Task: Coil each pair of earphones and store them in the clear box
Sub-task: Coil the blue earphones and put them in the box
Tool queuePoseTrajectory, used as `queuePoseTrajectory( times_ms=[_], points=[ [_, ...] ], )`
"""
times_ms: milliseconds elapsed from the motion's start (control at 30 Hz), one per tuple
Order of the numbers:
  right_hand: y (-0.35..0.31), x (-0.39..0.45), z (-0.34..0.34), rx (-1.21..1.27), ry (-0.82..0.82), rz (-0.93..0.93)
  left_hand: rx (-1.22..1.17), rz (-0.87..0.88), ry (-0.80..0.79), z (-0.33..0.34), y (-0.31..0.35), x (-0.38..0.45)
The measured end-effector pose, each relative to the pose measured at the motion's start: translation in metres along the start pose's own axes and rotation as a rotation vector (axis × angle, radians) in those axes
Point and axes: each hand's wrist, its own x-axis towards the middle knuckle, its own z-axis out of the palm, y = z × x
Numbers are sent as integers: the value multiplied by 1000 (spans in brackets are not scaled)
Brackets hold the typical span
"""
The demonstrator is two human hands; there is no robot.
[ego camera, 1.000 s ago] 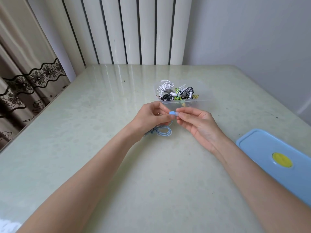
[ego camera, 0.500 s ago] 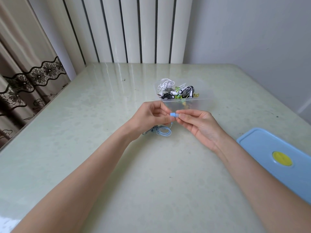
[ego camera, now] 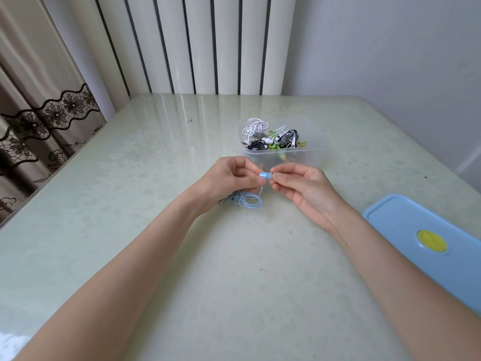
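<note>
Left hand pinches the blue earbud at its stem, loose cable bunched under the wrist on the table; right hand pinches the bud's soft tip. Clear box sits just beyond, other pairs inside. Best, I judge: hold the bud fixed, wind even loops, keep slack untangled.

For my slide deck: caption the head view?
Both hands pinch a blue earbud, cable on the table, before the clear box.
</note>
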Motion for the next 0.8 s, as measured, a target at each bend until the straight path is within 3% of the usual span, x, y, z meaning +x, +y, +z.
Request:
queuePoseTrajectory(
  times_ms=[300,633,800],
  points=[
    [4,0,2,-70,30,-64,85,30,63,1,2,-1],
    [5,0,5,-464,42,-327,119,-33,29,3,-2,0],
    [6,0,5,-475,34,-337,174,-12,95,3,-2,2]
  ],
)
